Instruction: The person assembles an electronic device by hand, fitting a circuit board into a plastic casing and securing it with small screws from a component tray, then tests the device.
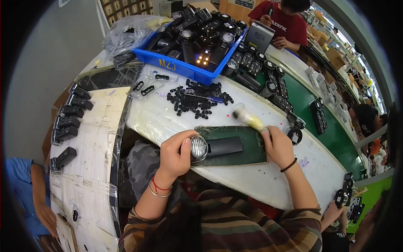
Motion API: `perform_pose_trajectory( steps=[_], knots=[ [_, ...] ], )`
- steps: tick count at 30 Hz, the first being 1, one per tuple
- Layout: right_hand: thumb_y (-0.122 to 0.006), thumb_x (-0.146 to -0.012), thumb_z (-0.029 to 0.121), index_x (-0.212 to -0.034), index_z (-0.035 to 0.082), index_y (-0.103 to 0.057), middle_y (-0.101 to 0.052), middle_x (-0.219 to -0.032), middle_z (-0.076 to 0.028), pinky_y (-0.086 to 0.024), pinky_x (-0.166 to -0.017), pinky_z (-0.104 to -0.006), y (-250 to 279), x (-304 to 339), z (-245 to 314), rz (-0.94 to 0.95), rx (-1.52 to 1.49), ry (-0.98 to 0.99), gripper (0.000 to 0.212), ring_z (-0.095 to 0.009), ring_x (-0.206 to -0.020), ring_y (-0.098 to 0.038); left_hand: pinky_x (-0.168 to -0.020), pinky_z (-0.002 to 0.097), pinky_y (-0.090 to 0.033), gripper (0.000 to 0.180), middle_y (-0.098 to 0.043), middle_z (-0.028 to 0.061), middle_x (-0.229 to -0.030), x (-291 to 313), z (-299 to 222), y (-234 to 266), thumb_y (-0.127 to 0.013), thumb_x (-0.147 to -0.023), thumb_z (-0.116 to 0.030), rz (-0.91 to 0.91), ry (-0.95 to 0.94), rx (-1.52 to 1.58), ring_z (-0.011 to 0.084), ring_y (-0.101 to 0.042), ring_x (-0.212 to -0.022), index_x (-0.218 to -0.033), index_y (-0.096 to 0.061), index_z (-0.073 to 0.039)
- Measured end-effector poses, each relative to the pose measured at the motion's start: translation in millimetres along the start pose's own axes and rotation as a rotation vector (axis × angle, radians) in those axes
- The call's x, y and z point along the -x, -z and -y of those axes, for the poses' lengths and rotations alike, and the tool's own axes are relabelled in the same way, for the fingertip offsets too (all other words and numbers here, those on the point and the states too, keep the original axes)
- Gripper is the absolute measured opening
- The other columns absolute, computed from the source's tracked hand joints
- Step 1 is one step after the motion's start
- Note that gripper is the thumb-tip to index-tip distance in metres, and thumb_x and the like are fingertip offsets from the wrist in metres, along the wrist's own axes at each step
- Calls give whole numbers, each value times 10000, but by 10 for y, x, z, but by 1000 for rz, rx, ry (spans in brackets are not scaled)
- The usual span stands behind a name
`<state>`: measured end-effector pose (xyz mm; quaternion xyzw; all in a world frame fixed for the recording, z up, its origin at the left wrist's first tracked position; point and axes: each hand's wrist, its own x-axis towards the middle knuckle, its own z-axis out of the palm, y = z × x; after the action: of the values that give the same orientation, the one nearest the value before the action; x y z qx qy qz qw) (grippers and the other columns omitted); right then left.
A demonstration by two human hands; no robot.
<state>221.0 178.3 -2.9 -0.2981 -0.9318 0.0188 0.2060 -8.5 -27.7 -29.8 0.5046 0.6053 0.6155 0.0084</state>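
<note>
My left hand [177, 152] grips the round, clear-lensed head of a black flashlight [226, 146]. Its flat black body points right, over a dark green mat [252, 156]. In my right hand [278, 147] is a motion-blurred tool [252, 121] with a pale yellow-white body and a dark end. That tool slants up and left above the mat's far edge, apart from the flashlight; its exact kind is unclear. Beyond the mat lies a pile of small black parts [195, 97], with a blue-handled screwdriver [214, 99] across it.
A blue bin [180, 66] heaped with black flashlights stands at the back. Clear plastic bags [130, 35] lie beside it. Several flashlights line the left bench [98, 155]. More rest along the green belt [302, 101] at right. Co-workers sit across, left and lower right.
</note>
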Motion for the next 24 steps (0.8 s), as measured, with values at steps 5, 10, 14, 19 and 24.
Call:
perform_pose_trajectory(
  steps=[5, 10, 14, 19, 24],
  knots=[
    [-773, -714, 401, -1254, 65, -549, -592, -1143, -114, -451, -864, -413, 124, -284, 766, -24, -266, 678, 675, -296, -999, -564, -692, 346, -523, 281, -669, 187, -811, -117, -192, 80, -453, -931, -136, -27, -168, 12, 321, -664, -729, -961, -667, 43],
    [-822, -697, 271, -1211, 80, -574, -614, -1044, -98, -509, -739, -385, -116, -334, 966, -106, -665, 612, 602, -308, -873, -605, -807, 359, -539, 753, -676, 198, -878, -108, -487, 111, -120, -1033, -468, -213, 107, 442, 286, -669, -839, -990, -635, 80],
    [-718, -864, 158, -1125, 56, -524, -579, -1044, -97, -512, -760, -293, -304, -218, 1155, 289, -1669, 37, 341, -170, -917, -603, -985, 376, -451, 629, -560, 132, -1283, -47, -370, -34, -347, -1014, -499, -241, 417, 816, 261, -565, -1149, -1357, -448, 18],
    [-527, -992, 167, -1367, 3, -364, -613, -1050, -67, -478, -758, -226, -365, -219, 1069, 477, -1734, -99, 441, -73, -912, -580, -936, 320, -476, 592, -499, 159, -1322, 150, -452, -183, -644, -887, -9, -37, 351, 571, 197, -542, -1162, -1400, -351, 22],
    [-498, -995, 113, -1441, 90, -230, -615, -1041, -111, -474, -749, -243, -307, -216, 1101, 411, -1712, -21, 520, -97, -880, -586, -882, 289, -503, 611, -505, 125, -1242, 136, -413, -212, -687, -855, -18, -44, 311, 553, 176, -532, -1128, -1376, -369, 1]
  ],
)
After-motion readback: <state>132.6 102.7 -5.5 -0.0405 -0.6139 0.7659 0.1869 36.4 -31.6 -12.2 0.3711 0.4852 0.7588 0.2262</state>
